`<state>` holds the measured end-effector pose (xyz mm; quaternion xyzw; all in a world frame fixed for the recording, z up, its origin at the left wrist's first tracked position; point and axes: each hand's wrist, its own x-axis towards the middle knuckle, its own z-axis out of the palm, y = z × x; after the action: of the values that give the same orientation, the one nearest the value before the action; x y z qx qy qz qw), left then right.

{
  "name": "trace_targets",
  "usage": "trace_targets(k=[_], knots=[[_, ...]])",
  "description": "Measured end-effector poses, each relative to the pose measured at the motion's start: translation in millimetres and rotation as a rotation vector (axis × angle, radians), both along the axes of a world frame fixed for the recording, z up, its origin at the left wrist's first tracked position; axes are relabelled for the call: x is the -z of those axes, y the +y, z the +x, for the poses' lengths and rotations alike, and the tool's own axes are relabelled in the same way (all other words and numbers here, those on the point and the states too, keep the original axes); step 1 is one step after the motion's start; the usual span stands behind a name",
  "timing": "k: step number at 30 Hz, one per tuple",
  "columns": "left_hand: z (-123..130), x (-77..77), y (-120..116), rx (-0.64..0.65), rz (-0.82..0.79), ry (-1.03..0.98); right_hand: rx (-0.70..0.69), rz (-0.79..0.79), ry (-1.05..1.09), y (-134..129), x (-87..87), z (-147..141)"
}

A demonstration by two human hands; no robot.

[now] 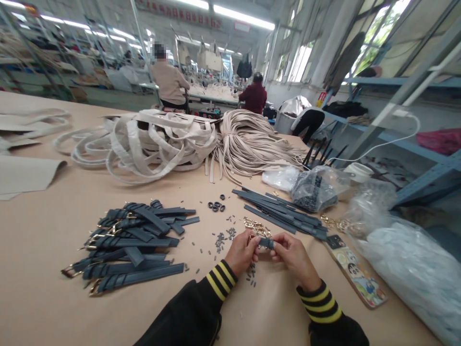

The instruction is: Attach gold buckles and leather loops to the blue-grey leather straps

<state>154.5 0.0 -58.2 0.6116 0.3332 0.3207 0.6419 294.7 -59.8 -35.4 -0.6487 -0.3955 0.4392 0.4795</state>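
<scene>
Between my two hands is a short dark blue-grey strap point(266, 242), apparently with a loop around its right part. My left hand point(242, 252) pinches its left end, and my right hand point(293, 254) pinches the right end. The fingers partly hide the strap. Just behind my hands lie gold buckles point(257, 225). Small dark pieces point(220, 240) are scattered to the left of my left hand, and several dark rings point(216, 206) sit farther back. Flat dark strips point(284, 214) lie in a stack beyond my right hand.
Finished-looking buckled straps point(139, 245) are piled at left. Beige strap bundles point(252, 139) lie along the back. At right are a phone in a cartoon case point(356, 271), plastic bags point(414, 274) and gold hardware point(338, 223). Two people point(169, 79) sit beyond the table.
</scene>
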Motion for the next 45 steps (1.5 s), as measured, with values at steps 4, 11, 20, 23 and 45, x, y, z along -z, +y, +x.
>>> trace_targets(k=[4, 11, 20, 23, 45], knots=[[0, 0.5, -1, -0.009, 0.031, 0.007, 0.022, -0.003, 0.034, 0, 1.6, -3], [-1, 2.9, -2, -0.044, 0.128, 0.057, 0.049, -0.009, 0.119, -3, 1.1, -6], [1, 2.0, -6, -0.012, 0.094, 0.021, -0.002, 0.06, 0.03, -5, 4.4, -7], [1, -1.5, -7, -0.043, 0.128, 0.048, -0.018, 0.064, 0.0, -4, 2.3, -8], [-2, -4.3, -7, -0.016, 0.257, 0.155, -0.097, 0.111, -0.131, 0, -5.0, -16]])
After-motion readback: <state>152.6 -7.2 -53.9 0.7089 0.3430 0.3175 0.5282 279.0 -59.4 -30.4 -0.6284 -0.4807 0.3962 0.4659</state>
